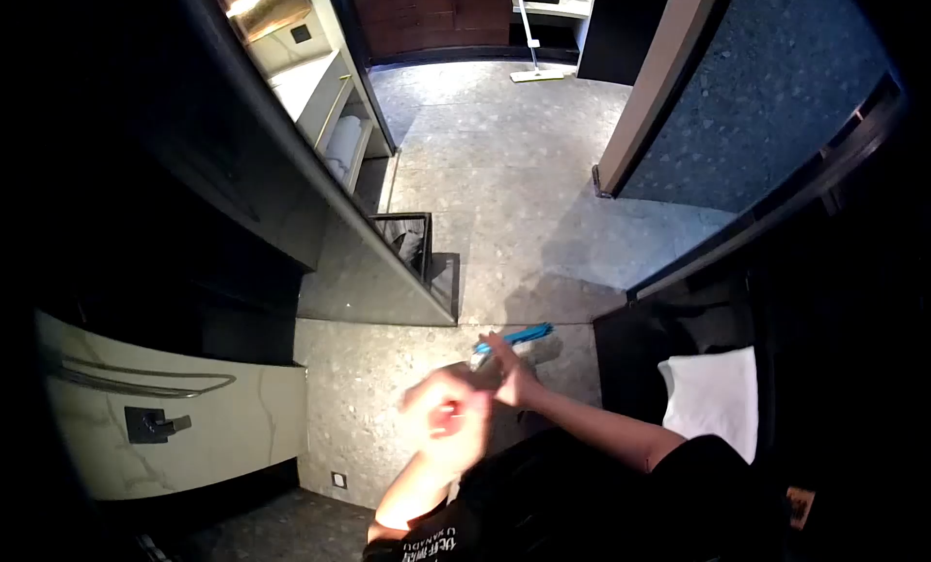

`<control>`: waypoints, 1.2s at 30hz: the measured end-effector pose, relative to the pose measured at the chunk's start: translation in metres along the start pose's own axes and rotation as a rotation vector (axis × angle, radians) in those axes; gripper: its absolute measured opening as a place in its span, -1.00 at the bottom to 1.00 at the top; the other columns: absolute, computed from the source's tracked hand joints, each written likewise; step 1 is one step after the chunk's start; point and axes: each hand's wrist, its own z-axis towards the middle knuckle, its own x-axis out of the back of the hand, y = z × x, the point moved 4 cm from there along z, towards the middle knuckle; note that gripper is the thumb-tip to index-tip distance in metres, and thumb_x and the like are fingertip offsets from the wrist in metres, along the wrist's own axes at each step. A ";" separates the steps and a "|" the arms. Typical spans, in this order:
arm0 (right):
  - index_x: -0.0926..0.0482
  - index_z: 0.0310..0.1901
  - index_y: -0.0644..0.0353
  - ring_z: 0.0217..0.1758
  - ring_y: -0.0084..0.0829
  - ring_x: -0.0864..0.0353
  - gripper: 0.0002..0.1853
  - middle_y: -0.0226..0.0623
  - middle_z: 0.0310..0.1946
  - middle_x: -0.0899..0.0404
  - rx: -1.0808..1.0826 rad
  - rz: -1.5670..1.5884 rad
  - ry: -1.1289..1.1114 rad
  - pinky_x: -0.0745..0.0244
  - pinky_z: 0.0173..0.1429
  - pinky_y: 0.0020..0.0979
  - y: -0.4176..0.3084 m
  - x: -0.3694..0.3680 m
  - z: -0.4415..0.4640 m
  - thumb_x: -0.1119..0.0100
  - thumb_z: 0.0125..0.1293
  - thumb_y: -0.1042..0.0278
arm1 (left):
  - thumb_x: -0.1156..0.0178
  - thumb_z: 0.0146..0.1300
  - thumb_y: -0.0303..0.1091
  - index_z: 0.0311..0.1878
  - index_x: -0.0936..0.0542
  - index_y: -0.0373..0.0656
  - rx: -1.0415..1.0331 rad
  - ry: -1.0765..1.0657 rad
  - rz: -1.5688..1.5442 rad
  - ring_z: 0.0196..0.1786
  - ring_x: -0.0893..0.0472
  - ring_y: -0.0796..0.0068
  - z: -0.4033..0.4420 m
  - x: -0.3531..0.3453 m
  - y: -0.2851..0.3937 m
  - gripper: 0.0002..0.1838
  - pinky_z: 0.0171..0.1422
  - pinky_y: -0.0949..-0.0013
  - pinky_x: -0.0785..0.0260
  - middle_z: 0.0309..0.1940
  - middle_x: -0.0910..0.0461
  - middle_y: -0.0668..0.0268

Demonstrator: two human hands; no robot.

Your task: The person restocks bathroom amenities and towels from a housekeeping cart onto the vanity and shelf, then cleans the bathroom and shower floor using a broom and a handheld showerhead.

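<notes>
My left hand (446, 417) is in front of my body, brightly lit and smeared by motion. A small red patch shows among its fingers; whether it holds anything I cannot make out. Just to its right and slightly farther off is my right hand (509, 373), its fingers curled at the near end of a long, narrow blue thing (524, 335). That blue thing points away to the right over the stone floor, with a shadow beside it; its exact kind is unclear. Something pale and small, also unclear, shows between the hands.
A glass panel (373, 271) stands at left, with a black-framed bin (427, 242) behind it. A marble unit with a metal rail (145, 383) is at lower left. White towel (713, 397) lies right. A flat mop (536, 75) stands at the far end.
</notes>
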 end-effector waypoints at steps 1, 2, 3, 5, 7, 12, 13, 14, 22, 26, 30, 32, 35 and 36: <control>-0.36 0.02 0.23 -0.13 -0.33 -0.42 -0.55 -0.21 -0.18 -0.44 0.022 0.200 0.089 -0.32 -0.04 -0.34 0.020 0.030 0.024 -0.14 0.04 0.37 | -0.14 0.24 -0.30 -0.36 -0.39 -0.22 -0.053 -0.114 -0.059 -0.51 -0.48 0.52 0.019 -0.041 -0.015 -0.79 -0.41 0.44 -0.39 -0.53 -0.49 0.26; -0.43 -0.09 0.26 -0.29 -0.43 -0.48 -0.68 -0.30 -0.32 -0.50 0.062 0.397 0.173 -0.40 -0.19 -0.39 0.040 0.060 0.047 -0.12 0.10 0.39 | -0.20 0.18 -0.31 -0.16 -0.37 -0.24 0.131 -0.198 -0.074 -0.30 -0.51 0.40 0.044 -0.063 -0.020 -0.71 -0.19 0.37 -0.39 -0.34 -0.51 0.18; -0.49 -0.20 0.28 -0.37 -0.52 -0.47 -0.80 -0.39 -0.42 -0.51 0.165 0.533 0.316 -0.38 -0.26 -0.46 0.046 0.087 0.070 -0.09 0.14 0.39 | -0.26 0.11 -0.32 0.04 -0.35 -0.26 0.328 -0.276 -0.090 -0.09 -0.55 0.27 0.069 -0.083 -0.022 -0.53 0.02 0.30 -0.40 -0.14 -0.52 0.09; -0.51 -0.35 0.25 -0.45 -0.52 -0.46 -0.83 -0.38 -0.49 -0.50 -0.230 0.358 0.538 -0.38 -0.29 -0.45 0.111 0.147 0.112 -0.07 0.21 0.31 | -0.35 -0.03 -0.33 0.29 -0.12 -0.24 0.220 -0.369 0.346 0.22 -0.35 0.08 0.113 -0.094 -0.027 -0.16 0.28 0.23 -0.19 0.12 -0.37 0.01; -0.49 -0.43 0.25 -0.50 -0.49 -0.45 -0.73 -0.41 -0.59 -0.49 -0.336 0.379 0.703 -0.39 -0.28 -0.42 0.168 0.215 0.154 -0.07 0.27 0.19 | -0.33 -0.01 -0.25 0.23 -0.27 -0.26 0.412 -0.478 0.311 0.20 -0.38 0.09 0.125 -0.084 -0.079 -0.27 0.26 0.23 -0.20 0.11 -0.40 0.00; -0.43 -0.43 0.17 -0.40 -0.55 -0.40 -0.68 -0.45 -0.49 -0.45 -0.477 0.504 0.947 -0.37 -0.24 -0.47 0.263 0.354 0.239 -0.12 0.26 0.06 | -0.23 0.13 -0.22 -0.10 -0.56 -0.25 0.750 -0.394 0.375 -0.23 -0.63 0.30 0.141 -0.035 -0.214 -0.66 -0.14 0.35 -0.44 -0.29 -0.62 0.13; -0.42 -0.37 0.16 -0.39 -0.55 -0.38 -0.68 -0.44 -0.44 -0.46 -0.433 0.685 1.042 -0.37 -0.22 -0.46 0.273 0.368 0.256 -0.12 0.25 0.04 | -0.23 0.14 -0.26 -0.11 -0.56 -0.26 0.783 -0.270 0.319 -0.30 -0.63 0.39 0.149 -0.027 -0.240 -0.69 -0.21 0.39 -0.43 -0.36 -0.63 0.18; -0.41 -0.32 0.16 -0.36 -0.52 -0.38 -0.69 -0.42 -0.39 -0.46 -0.480 0.674 1.040 -0.37 -0.19 -0.46 0.272 0.387 0.275 -0.14 0.24 0.05 | -0.23 0.14 -0.29 -0.12 -0.57 -0.27 0.894 -0.172 0.265 -0.39 -0.60 0.43 0.167 -0.022 -0.263 -0.70 -0.27 0.39 -0.41 -0.44 -0.62 0.22; -0.37 -0.41 0.19 -0.47 -0.52 -0.36 -0.67 -0.44 -0.51 -0.40 -0.479 0.276 1.237 -0.37 -0.31 -0.39 0.324 0.496 0.420 -0.16 0.23 0.09 | -0.17 0.14 -0.32 -0.06 -0.51 -0.28 0.604 -0.239 0.543 -0.25 -0.61 0.20 0.484 -0.077 -0.369 -0.67 -0.17 0.31 -0.41 -0.37 -0.60 0.04; -0.36 -0.46 0.18 -0.53 -0.57 -0.34 -0.68 -0.41 -0.51 -0.40 -0.547 0.599 1.431 -0.31 -0.50 -0.38 0.352 0.538 0.504 -0.16 0.23 0.11 | -0.18 0.16 -0.24 -0.06 -0.51 -0.26 0.365 -0.497 0.832 -0.24 -0.60 0.16 0.627 -0.148 -0.408 -0.65 -0.15 0.28 -0.42 -0.37 -0.60 0.07; -0.37 -0.54 0.20 -0.59 -0.59 -0.30 -0.67 -0.43 -0.59 -0.39 -0.396 0.415 1.371 -0.26 -0.53 -0.45 0.331 0.603 0.597 -0.12 0.25 0.16 | -0.19 0.11 -0.11 -0.06 -0.53 -0.17 0.355 -0.623 0.824 -0.24 -0.57 0.06 0.714 -0.216 -0.479 -0.60 -0.17 0.17 -0.41 -0.33 -0.58 0.06; -0.45 -0.51 0.26 -0.68 -0.61 -0.32 -0.72 -0.40 -0.64 -0.44 -0.204 0.362 1.306 -0.22 -0.61 -0.51 0.344 0.641 0.649 -0.08 0.26 0.25 | -0.16 0.12 -0.01 -0.03 -0.53 -0.14 0.271 -0.673 0.910 -0.20 -0.56 0.04 0.742 -0.231 -0.533 -0.54 -0.11 0.11 -0.40 -0.27 -0.59 0.06; -0.38 -0.60 0.23 -0.75 -0.56 -0.34 -0.63 -0.38 -0.74 -0.38 -0.384 0.460 1.314 -0.16 -0.72 -0.47 0.336 0.697 0.731 -0.09 0.26 0.17 | -0.17 0.08 0.02 -0.07 -0.54 -0.18 0.627 -0.681 0.990 -0.21 -0.59 0.09 0.786 -0.233 -0.599 -0.52 -0.12 0.13 -0.41 -0.35 -0.61 0.06; -0.38 -0.63 0.23 -0.75 -0.56 -0.35 -0.61 -0.38 -0.76 -0.38 -0.434 0.365 1.264 -0.17 -0.72 -0.49 0.351 0.718 0.746 -0.11 0.25 0.15 | -0.18 0.07 0.02 -0.08 -0.55 -0.18 0.743 -0.609 0.998 -0.24 -0.59 0.09 0.787 -0.229 -0.613 -0.51 -0.14 0.15 -0.42 -0.39 -0.61 0.06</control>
